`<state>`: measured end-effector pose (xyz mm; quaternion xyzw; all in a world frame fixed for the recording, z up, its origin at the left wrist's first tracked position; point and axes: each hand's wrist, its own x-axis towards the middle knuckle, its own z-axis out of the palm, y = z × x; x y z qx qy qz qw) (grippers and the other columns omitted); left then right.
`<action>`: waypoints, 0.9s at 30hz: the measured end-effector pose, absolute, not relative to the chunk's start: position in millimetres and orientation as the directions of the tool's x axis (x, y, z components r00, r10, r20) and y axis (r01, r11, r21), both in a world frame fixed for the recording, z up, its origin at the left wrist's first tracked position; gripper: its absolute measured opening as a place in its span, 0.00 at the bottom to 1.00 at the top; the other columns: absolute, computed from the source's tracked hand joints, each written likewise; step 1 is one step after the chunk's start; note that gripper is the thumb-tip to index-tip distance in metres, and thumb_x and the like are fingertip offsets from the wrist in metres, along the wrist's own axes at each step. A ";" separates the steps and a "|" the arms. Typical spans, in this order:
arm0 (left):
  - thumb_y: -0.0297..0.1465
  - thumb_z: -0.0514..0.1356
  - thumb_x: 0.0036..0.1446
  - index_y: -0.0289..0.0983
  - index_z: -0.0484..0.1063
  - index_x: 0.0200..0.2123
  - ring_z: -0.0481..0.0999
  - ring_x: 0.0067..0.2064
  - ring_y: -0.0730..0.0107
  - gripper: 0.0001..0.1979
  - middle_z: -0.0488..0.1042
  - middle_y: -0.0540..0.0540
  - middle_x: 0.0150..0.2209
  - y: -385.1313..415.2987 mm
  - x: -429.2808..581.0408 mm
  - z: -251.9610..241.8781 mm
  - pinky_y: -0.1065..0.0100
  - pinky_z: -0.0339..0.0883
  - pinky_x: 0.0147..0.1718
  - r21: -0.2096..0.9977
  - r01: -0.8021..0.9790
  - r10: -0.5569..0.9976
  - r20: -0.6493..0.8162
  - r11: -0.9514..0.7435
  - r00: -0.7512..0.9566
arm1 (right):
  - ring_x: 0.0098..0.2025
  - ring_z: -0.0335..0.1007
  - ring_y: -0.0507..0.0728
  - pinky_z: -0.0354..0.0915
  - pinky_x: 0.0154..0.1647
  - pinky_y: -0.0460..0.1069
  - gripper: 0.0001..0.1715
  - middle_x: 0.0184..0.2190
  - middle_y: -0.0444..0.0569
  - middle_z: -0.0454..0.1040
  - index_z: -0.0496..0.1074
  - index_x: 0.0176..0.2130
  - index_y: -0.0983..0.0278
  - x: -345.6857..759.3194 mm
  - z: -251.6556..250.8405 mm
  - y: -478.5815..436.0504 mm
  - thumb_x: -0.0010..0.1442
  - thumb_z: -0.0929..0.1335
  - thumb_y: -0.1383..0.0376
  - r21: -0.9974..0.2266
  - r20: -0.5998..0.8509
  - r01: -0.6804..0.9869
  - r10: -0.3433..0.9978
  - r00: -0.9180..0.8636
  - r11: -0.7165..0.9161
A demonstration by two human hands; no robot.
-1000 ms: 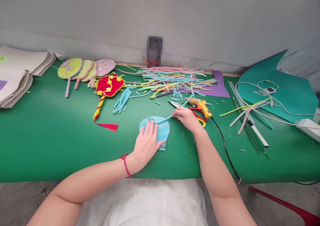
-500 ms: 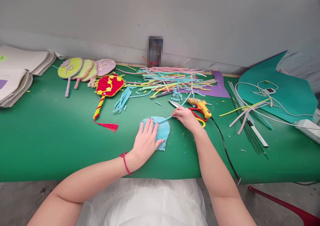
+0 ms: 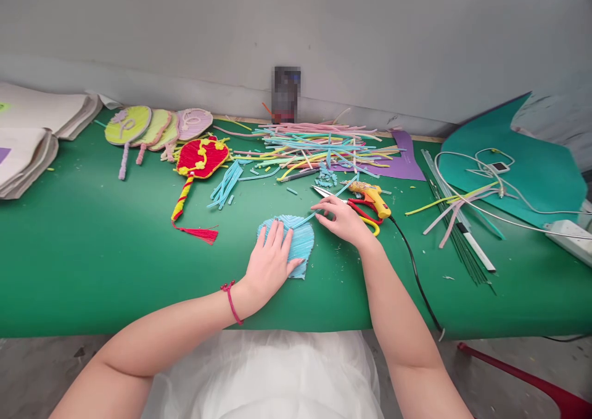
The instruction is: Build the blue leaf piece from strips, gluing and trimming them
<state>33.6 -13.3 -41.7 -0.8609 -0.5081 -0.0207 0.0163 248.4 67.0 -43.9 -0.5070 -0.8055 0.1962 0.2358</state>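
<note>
My left hand point(image 3: 271, 265) lies flat with fingers spread on a light-blue rounded panel point(image 3: 303, 246) covered with rows of blue pipe cleaner; part of the panel is hidden under it. From the panel's upper edge a blue pipe cleaner point(image 3: 305, 219) runs up to the right. Thumb and fingertips of my right hand point(image 3: 340, 219) are loosely closed around this strip, just off the panel's right side. Beyond that hand lie scissors point(image 3: 365, 212) with red and yellow handles, partly covered by a yellow glue gun point(image 3: 372, 197).
Behind lies a heap of coloured pipe cleaners point(image 3: 319, 147), with cut blue pieces point(image 3: 226, 184) nearby. A red fan point(image 3: 203, 158) with a tassel and several pale fans point(image 3: 128, 126) lie left. At right are a teal sheet point(image 3: 546, 166), thin wires point(image 3: 462, 252) and a power strip point(image 3: 571, 235).
My right hand has shifted slightly left along the blue pipe cleaner, its fingers a little looser. My left hand has stayed in place on the panel.
</note>
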 end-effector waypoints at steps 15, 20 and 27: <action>0.45 0.46 0.62 0.29 0.60 0.60 0.55 0.63 0.48 0.31 0.59 0.31 0.61 -13.4 33.3 -41.4 0.51 0.48 0.60 -0.005 0.872 0.870 0.055 -0.490 0.490 | 0.29 0.66 0.51 0.64 0.35 0.49 0.10 0.36 0.47 0.68 0.71 0.33 0.62 244.8 -52.1 69.9 0.59 0.66 0.58 -0.648 0.128 0.644 0.891 -0.436 0.407; 0.45 0.46 0.62 0.30 0.61 0.59 0.55 0.63 0.48 0.30 0.60 0.31 0.61 -12.7 33.3 -40.2 0.51 0.48 0.60 0.003 0.872 0.871 0.056 -0.489 0.488 | 0.32 0.67 0.52 0.64 0.37 0.49 0.08 0.36 0.47 0.69 0.73 0.33 0.61 247.8 -54.2 72.1 0.59 0.66 0.60 -0.657 0.113 0.627 0.877 -0.467 0.419; 0.45 0.47 0.62 0.31 0.61 0.59 0.56 0.63 0.48 0.29 0.60 0.32 0.61 -9.8 32.0 -37.1 0.51 0.50 0.59 0.044 0.873 0.874 0.033 -0.485 0.484 | 0.32 0.67 0.52 0.63 0.37 0.48 0.08 0.35 0.47 0.69 0.73 0.32 0.61 249.2 -57.8 73.7 0.59 0.65 0.62 -0.653 0.117 0.624 0.871 -0.477 0.429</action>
